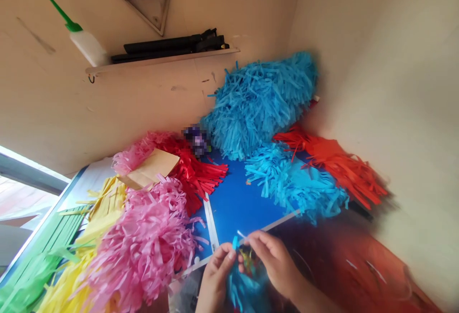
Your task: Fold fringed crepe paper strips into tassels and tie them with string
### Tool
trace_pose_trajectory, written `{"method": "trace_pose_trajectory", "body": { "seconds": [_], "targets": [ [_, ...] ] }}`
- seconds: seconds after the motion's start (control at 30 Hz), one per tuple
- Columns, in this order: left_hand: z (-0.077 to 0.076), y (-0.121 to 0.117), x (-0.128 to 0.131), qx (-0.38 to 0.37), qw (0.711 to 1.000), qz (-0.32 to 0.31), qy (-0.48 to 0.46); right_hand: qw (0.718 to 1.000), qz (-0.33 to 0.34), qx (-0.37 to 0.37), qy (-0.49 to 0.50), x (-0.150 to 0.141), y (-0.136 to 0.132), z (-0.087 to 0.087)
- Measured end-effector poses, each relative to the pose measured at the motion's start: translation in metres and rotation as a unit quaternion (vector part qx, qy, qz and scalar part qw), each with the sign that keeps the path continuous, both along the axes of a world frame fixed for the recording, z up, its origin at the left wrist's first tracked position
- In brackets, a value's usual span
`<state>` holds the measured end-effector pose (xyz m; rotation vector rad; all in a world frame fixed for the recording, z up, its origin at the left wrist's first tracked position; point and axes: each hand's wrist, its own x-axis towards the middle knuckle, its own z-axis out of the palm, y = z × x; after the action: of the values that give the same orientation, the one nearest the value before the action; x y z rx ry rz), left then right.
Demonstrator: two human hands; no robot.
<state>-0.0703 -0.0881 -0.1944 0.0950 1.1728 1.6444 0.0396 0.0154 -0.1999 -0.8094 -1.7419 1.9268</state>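
Containers: white plastic squeeze bottle (88,48) with a long green nozzle, lying tilted on a pale wooden wall shelf (161,59) far beyond the grip, contents hidden. Transparent plastic bag (182,296) just left of the grip, contents cannot be made out.

Surface: blue board (236,203) with white edge strips, just beyond the grip. Heaped on and around it are large bundles of cut paper fringe: sky-blue fringe (258,107), turquoise fringe (290,184), orange-red fringe (333,165), red fringe (197,174), pink fringe (143,246), yellow fringe (107,208), green fringe (46,255). Pink and yellow lie left of the grip, touching each other.

Room: cream-painted wall corner (387,64) above and right of the grip; window light at far left. Blurred red-orange cloth (340,270) right of the grip.

Grip: left hand (215,275) and right hand (272,265) close together, fingers and thumbs pressed toward each other, pinching.

Held thing: small bundle of blue paper strips (244,284) between both hands, with a thin white stick (241,234) poking up; exact finger contact is blurred.
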Motion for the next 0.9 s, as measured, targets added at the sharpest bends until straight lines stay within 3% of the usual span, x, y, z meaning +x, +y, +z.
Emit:
{"method": "trace_pose_trajectory", "body": {
  "seconds": [0.1,0.33,0.47,0.63,0.77,0.9],
  "targets": [
    [0.003,0.003,-0.002,0.003,0.998,0.01,-0.067,0.998,0.018,0.057,-0.006,0.006,-0.001,0.007],
    [0.001,0.001,-0.001,0.024,0.998,-0.017,-0.057,0.992,-0.02,0.119,-0.046,0.005,-0.002,0.004],
    [-0.001,0.0,0.006,-0.012,0.991,0.011,0.132,0.984,0.015,0.164,-0.072,0.006,-0.003,0.011],
    [-0.008,-0.004,0.016,-0.017,0.916,0.003,0.402,0.987,0.103,0.11,-0.06,0.01,-0.001,0.019],
    [-0.023,-0.009,0.021,-0.039,0.875,0.031,0.482,0.992,0.077,0.085,-0.054,0.012,0.002,0.011],
    [-0.033,-0.008,0.026,-0.054,0.839,0.028,0.541,0.99,0.016,0.137,0.004,0.015,-0.001,0.006]
  ]
}}
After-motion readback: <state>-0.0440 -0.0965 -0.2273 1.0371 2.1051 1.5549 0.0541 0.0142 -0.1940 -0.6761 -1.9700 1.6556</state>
